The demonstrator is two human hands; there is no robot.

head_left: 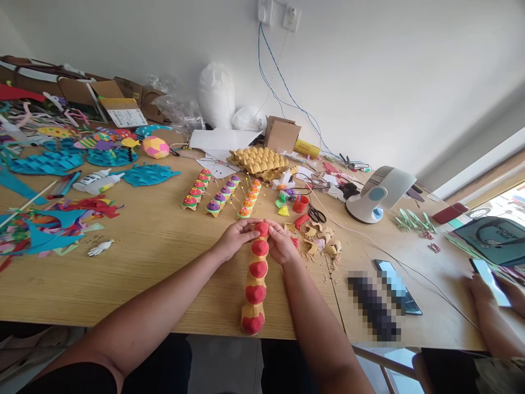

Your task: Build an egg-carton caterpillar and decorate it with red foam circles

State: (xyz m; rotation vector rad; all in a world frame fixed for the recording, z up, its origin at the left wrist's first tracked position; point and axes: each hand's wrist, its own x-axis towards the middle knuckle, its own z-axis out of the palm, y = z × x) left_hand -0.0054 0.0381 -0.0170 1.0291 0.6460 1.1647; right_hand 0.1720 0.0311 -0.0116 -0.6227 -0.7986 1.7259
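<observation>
My left hand and my right hand both grip the far end of an egg carton strip. Its row of bumps is coated red on top, with bare tan cardboard along the sides. The strip points toward me, its near end at the table's front edge. Beyond my hands lie three painted egg carton strips: a red and green one, a purple and green one and an orange and yellow one. Thin pins with coloured heads stick out around them.
Torn carton scraps, black-handled scissors and a red cup lie right of my hands. A white fan stands farther right. Blue paper pieces and glue bottles cover the left. Another person's hand holds a phone.
</observation>
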